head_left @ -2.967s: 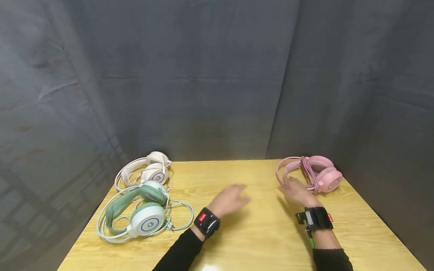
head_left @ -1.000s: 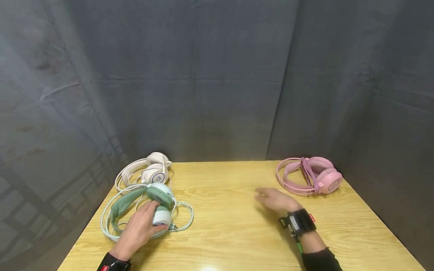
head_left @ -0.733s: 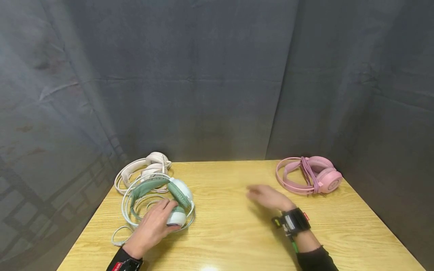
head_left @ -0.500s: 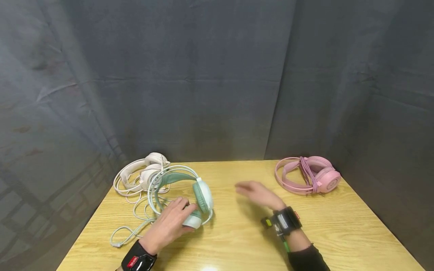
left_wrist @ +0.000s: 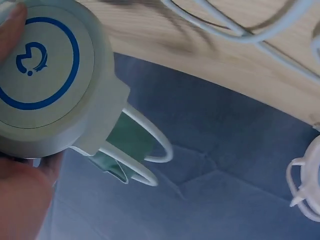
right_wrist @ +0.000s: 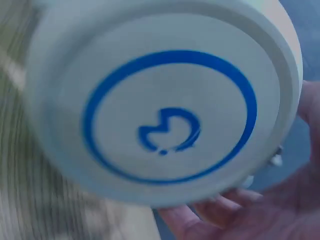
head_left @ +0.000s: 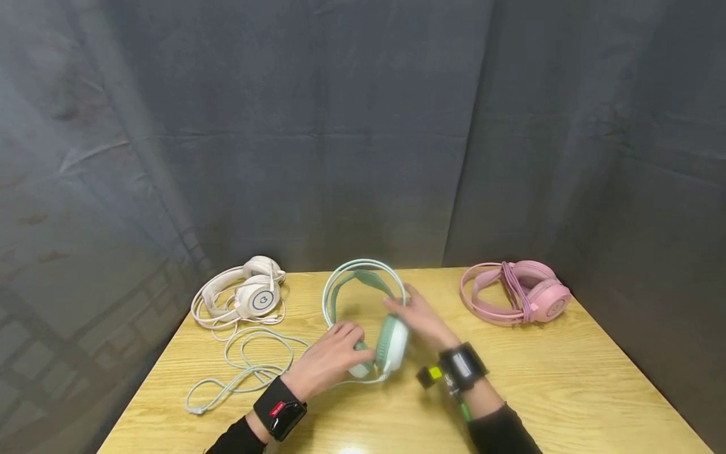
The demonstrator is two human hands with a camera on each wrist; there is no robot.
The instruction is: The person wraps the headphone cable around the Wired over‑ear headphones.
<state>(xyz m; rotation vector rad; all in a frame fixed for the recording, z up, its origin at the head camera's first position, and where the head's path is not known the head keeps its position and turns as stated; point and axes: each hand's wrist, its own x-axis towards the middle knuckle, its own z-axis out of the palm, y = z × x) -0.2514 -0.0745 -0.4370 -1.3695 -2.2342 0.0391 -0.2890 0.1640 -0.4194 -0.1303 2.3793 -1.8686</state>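
Green-and-white headphones [head_left: 399, 347] stand raised mid-table, headband up and the two ear cups toward me. My left hand [head_left: 329, 359] grips the left ear cup, its thumb over the near side; the left wrist view shows this cup's white outer face [left_wrist: 55, 117] with a blue ring. At the right side of the headband is my right hand [head_left: 422, 318], thumb and fingers around the band just above the right cup. In the right wrist view, that cup's outer face [right_wrist: 170, 90] hides part of the fingers [right_wrist: 220, 212]. The headphones' pale cable [head_left: 249, 386] trails left in loose loops.
White headphones [head_left: 262, 299] lie at the back left, close behind the cable loops. Pink headphones [head_left: 550, 301] with a bundled cord lie at the back right. Grey cloth walls [head_left: 317, 157] enclose the wooden table [head_left: 567, 391] at the back and sides.
My left hand has taken hold of the green-and-white headphones and carried them right to mid-table, turning the headband upright. My right hand has come left from the pink headphones to meet them.
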